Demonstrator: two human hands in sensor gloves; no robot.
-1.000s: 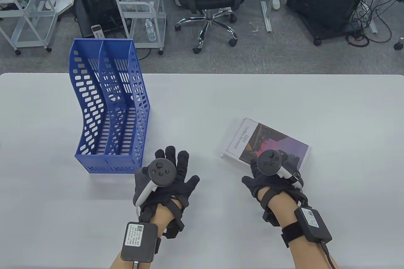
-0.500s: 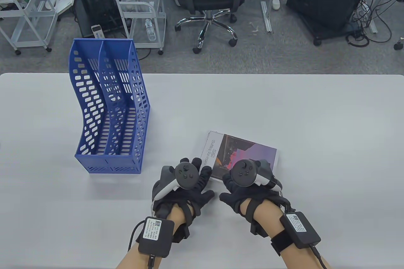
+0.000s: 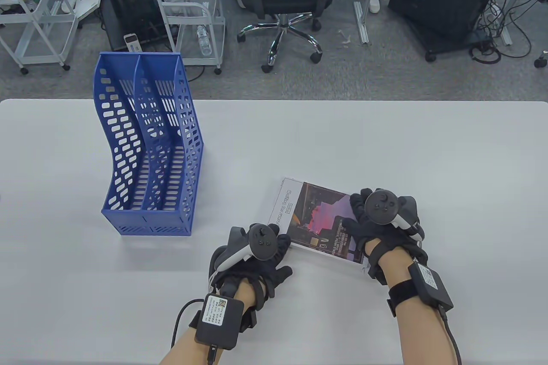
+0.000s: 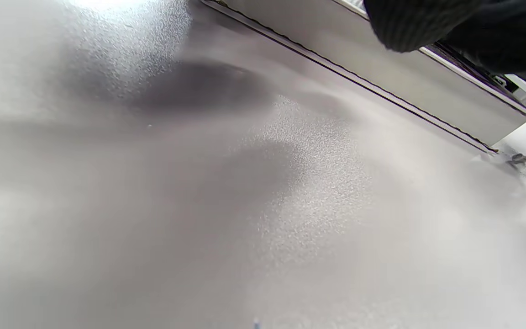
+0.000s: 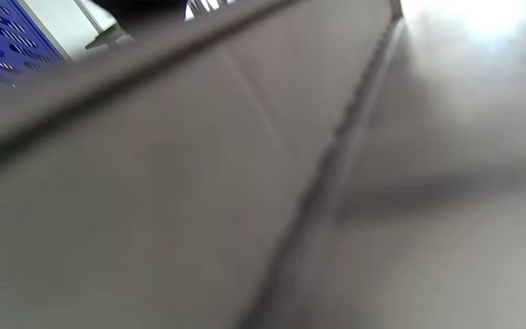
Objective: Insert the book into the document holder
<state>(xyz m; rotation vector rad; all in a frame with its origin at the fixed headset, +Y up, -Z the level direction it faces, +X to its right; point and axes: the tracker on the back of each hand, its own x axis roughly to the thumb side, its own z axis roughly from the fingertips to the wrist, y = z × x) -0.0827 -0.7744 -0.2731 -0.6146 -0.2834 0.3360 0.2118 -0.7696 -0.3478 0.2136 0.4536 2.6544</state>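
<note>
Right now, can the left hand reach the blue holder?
Probably yes. The left hand is at the book's near-left corner, and only bare table lies between it and the blue holder.

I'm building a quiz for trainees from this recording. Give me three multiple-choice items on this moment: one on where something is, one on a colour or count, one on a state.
1. Where is the book relative to the document holder?
A. Inside it
B. On the table, to its right
C. Behind it

2. How many slots does the blue holder have?
A. Two
B. Four
C. One

3. How do the hands meet the book?
A. Neither touches it
B. Only the left hand touches it
C. The left hand is at its near-left corner and the right hand is on its right end

Key: 1 B, the book lies on the tabletop apart from the holder. 2 A, one divider splits it into two slots. 3 C, the table view shows one hand at each end.
</note>
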